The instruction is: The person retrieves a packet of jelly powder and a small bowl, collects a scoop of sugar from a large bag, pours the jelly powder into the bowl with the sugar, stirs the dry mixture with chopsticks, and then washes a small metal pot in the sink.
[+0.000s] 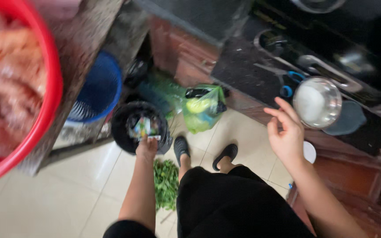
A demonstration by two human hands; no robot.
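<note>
My left hand [147, 148] reaches down to the rim of a black waste bin [121, 128] on the floor, which holds mixed scraps. The fingers are hidden at the bin's edge, so what they hold is unclear. My right hand [285, 132] hovers open with spread fingers beside the dark counter [243, 66], close to a shiny steel bowl [317, 102] holding something white. A bunch of green herbs [166, 183] lies on the tiled floor by my black slippers [203, 152].
A red basin [49, 88] of pinkish raw meat sits on the counter at left. On the floor stand a blue basket [98, 90] and a green plastic bag [203, 110]. Blue-handled scissors [287, 81] lie on the counter.
</note>
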